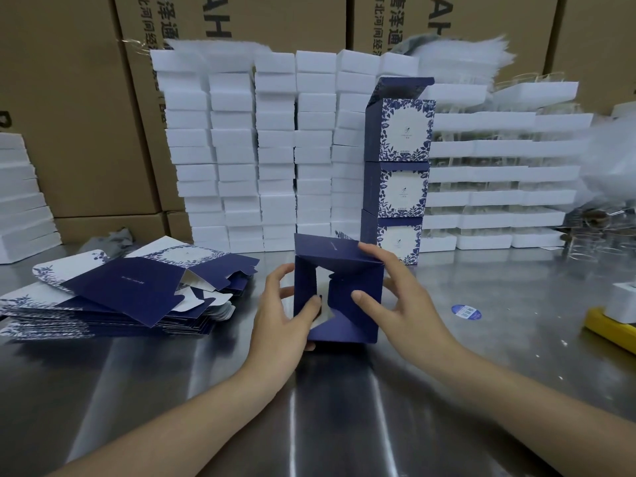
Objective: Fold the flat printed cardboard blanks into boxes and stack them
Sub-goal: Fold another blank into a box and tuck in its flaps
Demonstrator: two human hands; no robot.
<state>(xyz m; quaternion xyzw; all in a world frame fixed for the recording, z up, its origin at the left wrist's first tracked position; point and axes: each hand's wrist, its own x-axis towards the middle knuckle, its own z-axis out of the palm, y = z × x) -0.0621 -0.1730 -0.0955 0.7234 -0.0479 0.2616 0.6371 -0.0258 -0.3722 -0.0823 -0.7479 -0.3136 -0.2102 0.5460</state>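
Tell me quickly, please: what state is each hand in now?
Left hand: grips the half-folded box at its left side, thumb on an inner flap.
Right hand: grips the same box at its right side, thumb on a flap.

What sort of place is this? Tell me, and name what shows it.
Likely a packing workshop: cartons wall the back, flat blanks lie piled on a steel table, and the left hand and right hand hold a half-folded box.

Navy half-folded box (347,304), navy-and-white leaf-print stacked boxes (402,173), white foam blocks (275,149), brown cartons (69,115), yellow tray (609,330)
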